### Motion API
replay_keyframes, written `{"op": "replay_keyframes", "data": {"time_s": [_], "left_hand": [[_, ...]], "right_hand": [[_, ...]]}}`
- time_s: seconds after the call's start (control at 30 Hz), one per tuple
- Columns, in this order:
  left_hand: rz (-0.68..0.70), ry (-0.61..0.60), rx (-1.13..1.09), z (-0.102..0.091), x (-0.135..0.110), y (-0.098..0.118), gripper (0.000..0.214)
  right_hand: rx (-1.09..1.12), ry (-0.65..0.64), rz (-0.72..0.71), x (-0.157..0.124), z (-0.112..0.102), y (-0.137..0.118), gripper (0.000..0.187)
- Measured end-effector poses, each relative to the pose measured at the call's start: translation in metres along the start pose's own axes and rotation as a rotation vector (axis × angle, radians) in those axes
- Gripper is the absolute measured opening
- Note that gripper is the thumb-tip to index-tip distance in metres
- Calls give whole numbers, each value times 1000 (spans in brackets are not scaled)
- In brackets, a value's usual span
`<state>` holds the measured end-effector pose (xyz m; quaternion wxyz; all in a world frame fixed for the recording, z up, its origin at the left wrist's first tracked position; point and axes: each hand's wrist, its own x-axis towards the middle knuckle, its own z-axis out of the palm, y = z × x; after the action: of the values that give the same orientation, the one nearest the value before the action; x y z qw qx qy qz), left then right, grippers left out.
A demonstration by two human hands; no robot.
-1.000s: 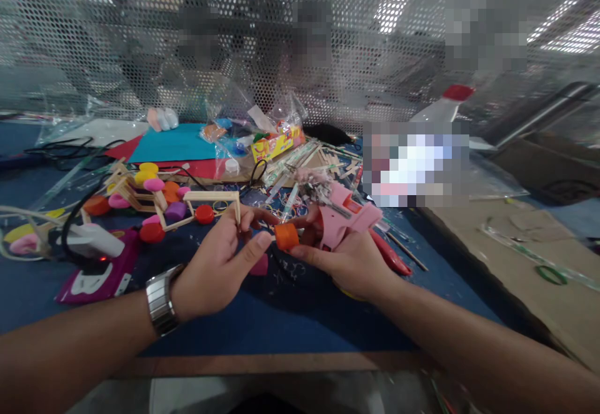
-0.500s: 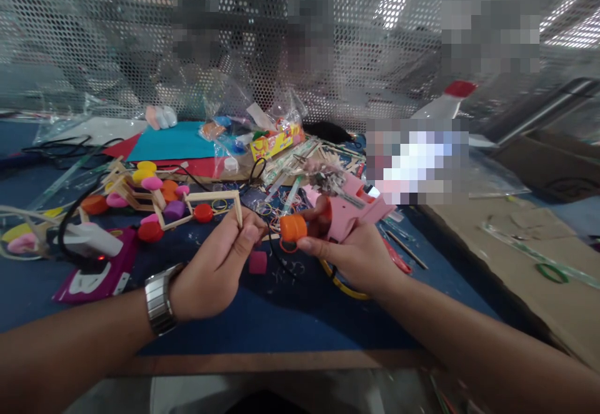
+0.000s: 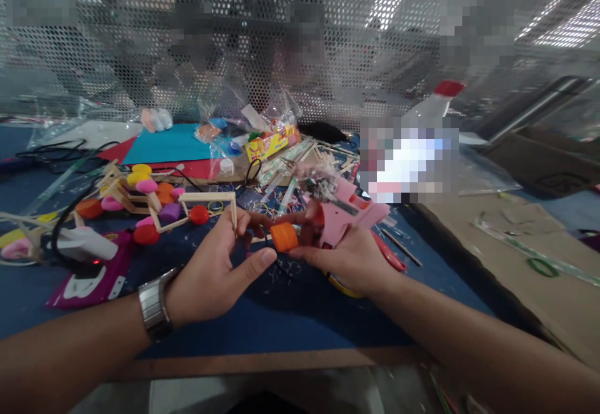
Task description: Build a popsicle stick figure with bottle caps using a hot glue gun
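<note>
My right hand (image 3: 349, 256) is wrapped round a pink glue gun (image 3: 344, 217) and also pinches an orange bottle cap (image 3: 284, 237) with its fingertips. My left hand (image 3: 220, 261), a metal watch on its wrist, reaches up to the cap with thumb and fingers spread. Whether its fingertips touch the cap I cannot tell. Just behind the left hand, a frame of wooden sticks (image 3: 206, 197) stands joined to red, purple, pink, orange and yellow caps (image 3: 199, 215). A dark cable passes close to the fingers.
A purple power strip (image 3: 89, 286) with a white plug lies at the left. Farther back are blue paper (image 3: 164, 142), a yellow box (image 3: 272, 143), loose sticks and rubber bands. A bottle with a red cap (image 3: 449, 88) and cardboard (image 3: 482, 264) are at the right.
My left hand has opened from a closed pinch and moved its thumb and fingers towards the orange cap. The right hand has brought the cap and glue gun slightly left.
</note>
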<state>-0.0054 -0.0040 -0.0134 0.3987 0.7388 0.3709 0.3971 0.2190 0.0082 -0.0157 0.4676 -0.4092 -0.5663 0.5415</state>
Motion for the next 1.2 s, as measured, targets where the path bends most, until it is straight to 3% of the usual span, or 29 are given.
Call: {"op": "replay_keyframes", "data": {"time_s": [0.2, 0.37, 0.57, 0.7, 0.97, 1.1, 1.2], "left_hand": [[-87, 21, -65, 2, 1, 5, 33], [-140, 48, -278, 6, 5, 9, 34], [-206, 147, -331, 7, 9, 9, 38], [-248, 91, -362, 9, 9, 11, 42], [-141, 69, -63, 4, 10, 16, 40], [-81, 34, 66, 2, 0, 6, 34], [-122, 286, 112, 2, -7, -4, 34]], "right_hand": [[58, -140, 7, -5, 3, -3, 44], [-4, -61, -34, -5, 6, -5, 43], [-76, -23, -130, -2, 7, 0, 44], [-106, -36, -188, -2, 7, 1, 48], [-65, -33, -229, -3, 6, 3, 32], [14, 28, -211, -3, 3, 0, 35], [37, 68, -199, -3, 1, -3, 39]]}}
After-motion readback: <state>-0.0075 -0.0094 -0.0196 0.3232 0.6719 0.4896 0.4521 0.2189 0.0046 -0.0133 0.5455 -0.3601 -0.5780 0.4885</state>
